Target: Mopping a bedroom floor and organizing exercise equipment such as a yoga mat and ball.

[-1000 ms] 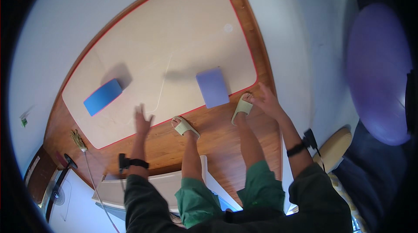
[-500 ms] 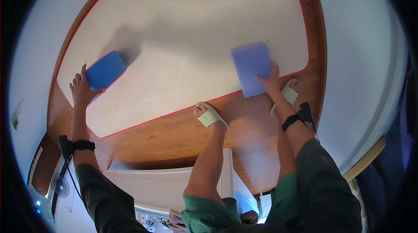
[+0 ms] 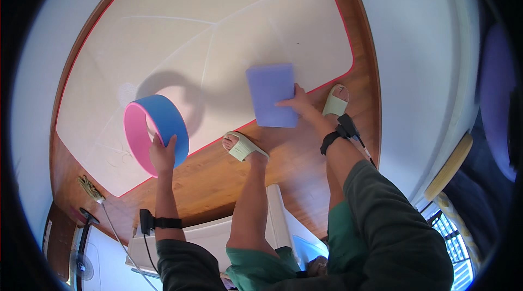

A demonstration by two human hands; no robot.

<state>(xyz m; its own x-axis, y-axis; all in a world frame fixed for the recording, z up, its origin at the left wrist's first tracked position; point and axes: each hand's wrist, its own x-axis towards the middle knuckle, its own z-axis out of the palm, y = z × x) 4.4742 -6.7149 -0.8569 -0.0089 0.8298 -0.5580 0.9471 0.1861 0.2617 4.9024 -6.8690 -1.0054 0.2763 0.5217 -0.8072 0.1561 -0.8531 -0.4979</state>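
Note:
A yoga wheel [image 3: 173, 122], blue on its outer face and pink inside, is tilted so its open ring shows. My left hand [image 3: 162, 156] grips the near rim, fingers on the inner side and thumb on the blue band. In my right hand [image 3: 296, 101] is a purple yoga block [image 3: 268, 92], held by its right edge. Its broad face is turned up and slightly blurred. Both things are held above the beige mat [image 3: 229, 46], and their shadows fall on it.
The red-edged mat lies on a wooden floor [image 3: 218, 179]. My feet in pale slippers [image 3: 245, 148] stand by its near edge. A mop [image 3: 91, 188] and a fan [image 3: 81, 265] are at lower left; a white wall [image 3: 419, 73] rises on the right.
The wheel has turned from showing only its blue band to showing its pink inside, and has come rightward with my left hand. The block has shifted left, closer to the wheel. The view has swung too.

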